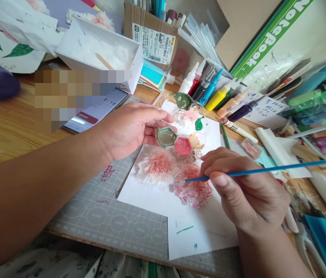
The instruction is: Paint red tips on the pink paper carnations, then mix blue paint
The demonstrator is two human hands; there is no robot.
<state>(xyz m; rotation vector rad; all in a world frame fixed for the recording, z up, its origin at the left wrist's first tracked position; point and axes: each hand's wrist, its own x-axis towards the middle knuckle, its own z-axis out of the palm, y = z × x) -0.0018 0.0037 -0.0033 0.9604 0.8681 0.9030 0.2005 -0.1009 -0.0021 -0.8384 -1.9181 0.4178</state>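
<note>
My left hand point(139, 129) grips the near left rim of a clear paint palette point(205, 127), held above the paper. Its wells carry dark green, grey-green, pink-red, orange and bright green paint. Between thumb and fingers, my right hand point(244, 189) has a thin blue paintbrush point(278, 168), its tip pointing left over the paper flowers. One ruffled flower point(155, 166) is white with a pinkish centre. Beside it, a second flower point(193, 187) has red-tinged edges; the brush tip appears at its left side, though contact is unclear. Both flowers lie on white paper point(203, 235).
A grey cutting mat point(110, 216) lies under the paper. Behind stand several paint bottles point(216, 96), a cardboard box point(151, 34) and a white box point(102, 46) with tissue. A phone point(96, 110) rests at left; scissors point(310, 251) and clay packs point(325, 135) crowd the right.
</note>
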